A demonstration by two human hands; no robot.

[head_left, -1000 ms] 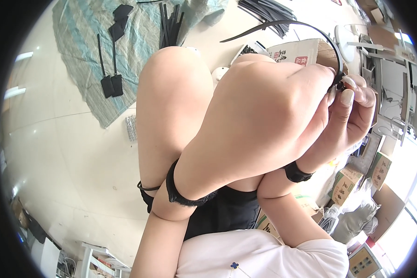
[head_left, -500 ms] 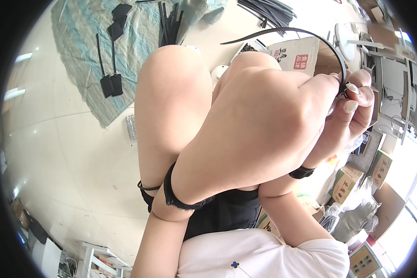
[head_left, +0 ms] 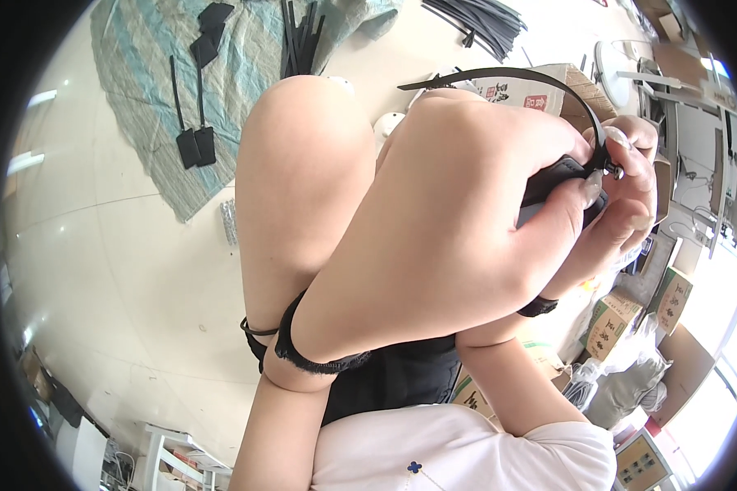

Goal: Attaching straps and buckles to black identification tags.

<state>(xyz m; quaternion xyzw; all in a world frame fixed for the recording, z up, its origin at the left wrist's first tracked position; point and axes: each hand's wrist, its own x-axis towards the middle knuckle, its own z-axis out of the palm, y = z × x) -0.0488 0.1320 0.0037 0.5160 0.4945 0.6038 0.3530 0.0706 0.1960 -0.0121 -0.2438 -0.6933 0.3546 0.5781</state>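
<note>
Close in front of me, my left hand [head_left: 467,221] reaches across to the right, its thumb and fingers closed on a black luggage tag [head_left: 555,177]. My right hand [head_left: 637,184] meets it from the far side, fingers curled around the same tag and its strap. From the fingertips the narrow black strap [head_left: 540,75] arches up and back to the left, its pointed end free. A small shiny metal buckle [head_left: 613,170] shows at the strap's base, between the thumb and fingers. Part of the tag is hidden behind my fingers.
On the floor, a striped cloth [head_left: 151,106] bears several finished-looking tags [head_left: 195,147] and loose black strips [head_left: 301,41]. More strips [head_left: 479,29] lie farther right. An open carton [head_left: 577,82] stands beyond my hands; taped boxes [head_left: 610,327] and plastic bags [head_left: 630,389] are at right.
My hands have turned and shifted, so the black tag body and metal buckle now show. The strap's arch has dropped a little, and its free end is lower.
</note>
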